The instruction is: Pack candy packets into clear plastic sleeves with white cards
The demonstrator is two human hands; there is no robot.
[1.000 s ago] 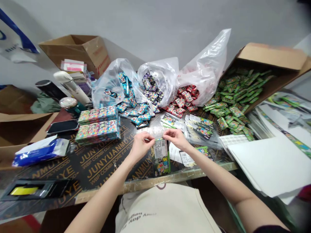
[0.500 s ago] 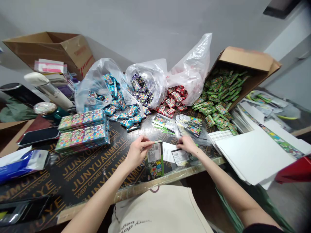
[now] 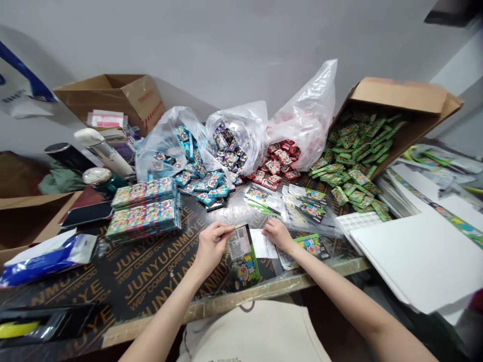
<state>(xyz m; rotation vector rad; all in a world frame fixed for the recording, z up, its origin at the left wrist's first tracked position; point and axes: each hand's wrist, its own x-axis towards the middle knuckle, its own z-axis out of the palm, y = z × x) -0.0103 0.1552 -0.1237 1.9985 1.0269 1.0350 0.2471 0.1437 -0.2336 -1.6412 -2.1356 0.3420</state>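
My left hand [image 3: 210, 247] pinches the top corner of a flat green and black printed packet [image 3: 241, 255] that lies on the dark board near the front edge. My right hand [image 3: 276, 234] rests with its fingers curled on a white label slip [image 3: 263, 245] just right of that packet. Another green packet [image 3: 312, 245] lies beside my right wrist. More packed packets [image 3: 307, 200] sit just beyond my hands.
Clear bags spill blue [image 3: 196, 173], purple [image 3: 228, 148] and red [image 3: 279, 163] small packs at the back. A tipped cardboard box [image 3: 403, 100] pours out green packs [image 3: 352, 173]. Stacked colourful boxes [image 3: 145, 208] stand left. White sheets [image 3: 418, 256] lie right, a tissue pack [image 3: 47, 254] far left.
My right hand let go of the packet's top and dropped to the white slip at its right. My left hand keeps its pinch on the packet. The camera swung right and back.
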